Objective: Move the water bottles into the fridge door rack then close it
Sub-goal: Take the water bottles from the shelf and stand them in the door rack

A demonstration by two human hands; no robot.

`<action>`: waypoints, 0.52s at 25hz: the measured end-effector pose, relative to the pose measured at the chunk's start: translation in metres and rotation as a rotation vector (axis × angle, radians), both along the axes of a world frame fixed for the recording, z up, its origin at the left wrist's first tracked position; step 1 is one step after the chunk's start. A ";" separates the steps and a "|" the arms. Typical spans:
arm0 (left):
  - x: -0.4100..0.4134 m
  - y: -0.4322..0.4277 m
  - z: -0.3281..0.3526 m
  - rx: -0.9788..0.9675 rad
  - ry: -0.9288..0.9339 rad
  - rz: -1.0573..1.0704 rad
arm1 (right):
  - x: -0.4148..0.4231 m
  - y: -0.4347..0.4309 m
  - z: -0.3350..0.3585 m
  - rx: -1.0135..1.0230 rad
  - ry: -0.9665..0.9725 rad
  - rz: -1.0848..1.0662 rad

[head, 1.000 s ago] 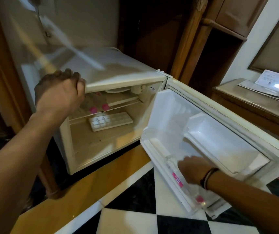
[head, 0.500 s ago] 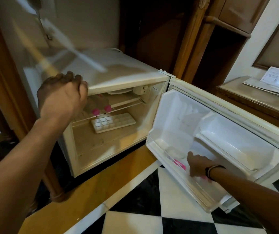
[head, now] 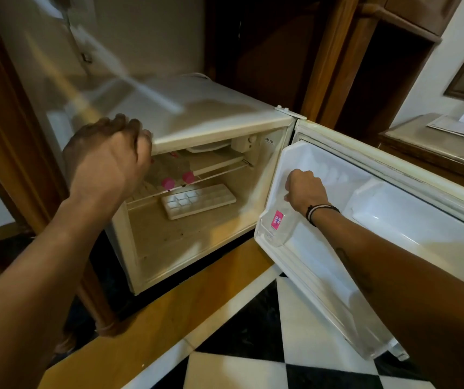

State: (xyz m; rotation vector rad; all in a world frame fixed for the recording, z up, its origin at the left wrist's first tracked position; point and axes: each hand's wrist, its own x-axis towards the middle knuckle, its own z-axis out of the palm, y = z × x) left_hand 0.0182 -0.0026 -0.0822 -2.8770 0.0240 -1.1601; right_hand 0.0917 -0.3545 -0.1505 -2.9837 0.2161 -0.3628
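Right hand (head: 305, 189) risen, bottle (head: 281, 224) upright in rack (head: 323, 290)

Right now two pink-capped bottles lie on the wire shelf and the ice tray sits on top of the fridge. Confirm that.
Not quite. The head view shows the ice tray inside the fridge, on its floor below the wire shelf. The two pink-capped bottles do lie there.

Both forearms are bare, with no sleeves in view. The right hand (head: 305, 190) has a set of thin bands (head: 320, 213) around its wrist, dark cords with a lighter strand among them, and further up the right forearm there is a small dark mark (head: 343, 255), too blurred to read. The left hand (head: 107, 161) and its wrist carry no ring, watch or band that shows.
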 end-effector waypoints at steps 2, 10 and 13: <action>0.002 0.002 -0.001 -0.011 -0.054 0.002 | 0.006 0.002 0.002 0.020 0.012 0.023; 0.016 -0.003 -0.010 -0.084 -0.133 0.130 | 0.005 0.059 0.016 -0.354 -0.362 0.306; 0.021 -0.005 -0.010 -0.093 -0.136 0.167 | 0.025 0.113 0.002 0.285 -0.117 0.394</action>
